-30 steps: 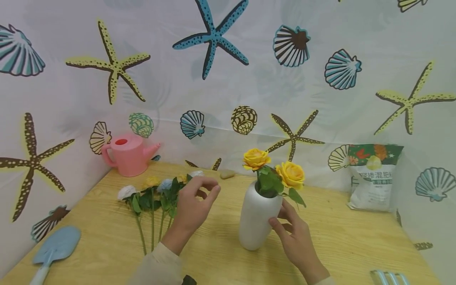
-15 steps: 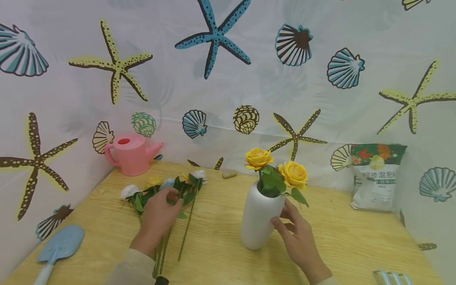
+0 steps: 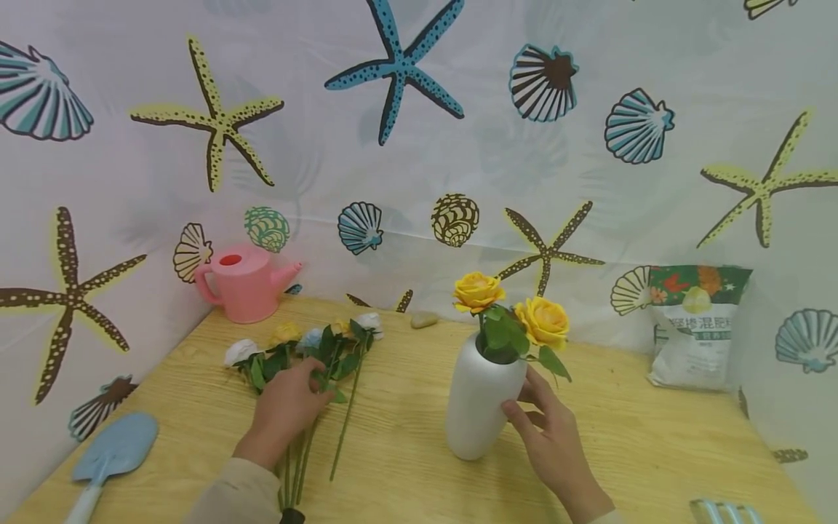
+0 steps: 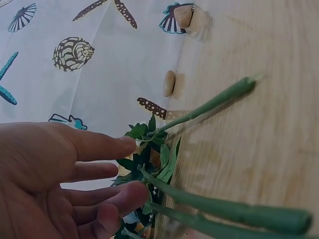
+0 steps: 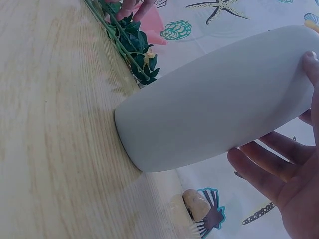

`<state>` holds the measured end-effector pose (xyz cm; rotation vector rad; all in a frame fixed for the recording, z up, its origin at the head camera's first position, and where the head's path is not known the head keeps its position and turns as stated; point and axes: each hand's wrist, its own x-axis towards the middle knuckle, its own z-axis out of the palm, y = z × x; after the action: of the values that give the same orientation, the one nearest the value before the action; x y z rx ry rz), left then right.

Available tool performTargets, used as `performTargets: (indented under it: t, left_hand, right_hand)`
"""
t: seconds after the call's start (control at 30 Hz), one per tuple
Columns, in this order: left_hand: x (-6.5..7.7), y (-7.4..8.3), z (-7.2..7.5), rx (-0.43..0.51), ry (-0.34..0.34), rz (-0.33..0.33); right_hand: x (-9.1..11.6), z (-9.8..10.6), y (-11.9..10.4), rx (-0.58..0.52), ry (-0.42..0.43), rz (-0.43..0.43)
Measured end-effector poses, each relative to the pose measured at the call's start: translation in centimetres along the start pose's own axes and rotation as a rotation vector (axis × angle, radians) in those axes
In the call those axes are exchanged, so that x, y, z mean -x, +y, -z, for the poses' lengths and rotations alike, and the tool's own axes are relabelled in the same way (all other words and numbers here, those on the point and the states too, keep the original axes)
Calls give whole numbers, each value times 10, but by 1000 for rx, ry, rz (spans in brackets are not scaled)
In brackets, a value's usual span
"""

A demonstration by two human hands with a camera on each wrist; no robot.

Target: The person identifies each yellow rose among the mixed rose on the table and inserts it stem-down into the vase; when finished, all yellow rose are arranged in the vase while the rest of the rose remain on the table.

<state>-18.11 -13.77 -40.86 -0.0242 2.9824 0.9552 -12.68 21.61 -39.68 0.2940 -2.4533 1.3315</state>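
With the right hand [image 3: 553, 429], held the white vase [image 3: 474, 415] by its right side, thumb on the near face and fingers curved round behind. Held the left hand [image 3: 288, 400] over the loose flowers [image 3: 284, 335], fingers bent and spread with gaps between them, close to leaves and green stems; could not tell for certain about touch.

Had the vase on the wooden table [image 3: 628, 437], a little right of centre and well apart from the loose flowers, with two yellow roses [image 3: 542, 322] and green leaves rising from its mouth. Had white, yellow and blue heads in the loose bunch.

Had a pink watering can [image 3: 247, 290] at back left, a light blue trowel [image 3: 118, 440] at near left, a pebble [image 3: 423, 319] at the back and a printed bag [image 3: 695, 331] at back right. Faced a white cloth [image 3: 406, 171] patterned with starfish and shells
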Motion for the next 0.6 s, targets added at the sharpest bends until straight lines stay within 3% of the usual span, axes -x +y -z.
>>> performTargets:
  t: [0.4, 0.6]
  left_hand:
    - [0, 2, -9, -81, 30, -34]
    - [0, 1, -12, -35, 19, -47]
  right_hand:
    - [0, 0, 1, 3, 5, -1]
    - [0, -1, 2, -9, 5, 12]
